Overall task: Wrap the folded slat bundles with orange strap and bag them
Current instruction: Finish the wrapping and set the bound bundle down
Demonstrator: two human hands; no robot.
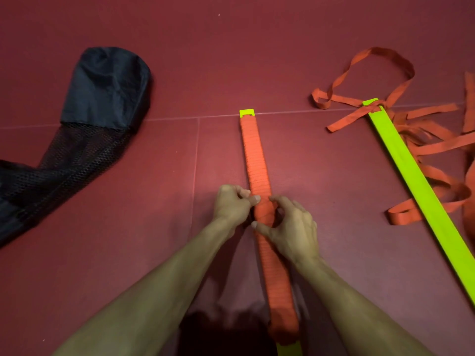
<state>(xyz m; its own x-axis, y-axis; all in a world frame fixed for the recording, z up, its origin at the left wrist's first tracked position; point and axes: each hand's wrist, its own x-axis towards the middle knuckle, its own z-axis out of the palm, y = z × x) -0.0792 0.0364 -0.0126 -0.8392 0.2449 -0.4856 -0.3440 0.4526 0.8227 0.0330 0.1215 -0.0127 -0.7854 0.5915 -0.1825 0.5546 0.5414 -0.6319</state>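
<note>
- Floor: dark red matting, smooth, with thin seams between panels.
- Two slat bundles, long, flat, yellow-green.
- Wrapped bundle lies mid-floor, bound in tight ribbed turns of strap; only its ends show bare.
- Bare bundle lies to the right, well apart, amid tangled loose strap.
- One black bag, part cloth, part mesh, lies limp at left.
- Left hand pinches the strap mid-length; right hand curls thumb and fingers round the wrapped bundle.
</note>
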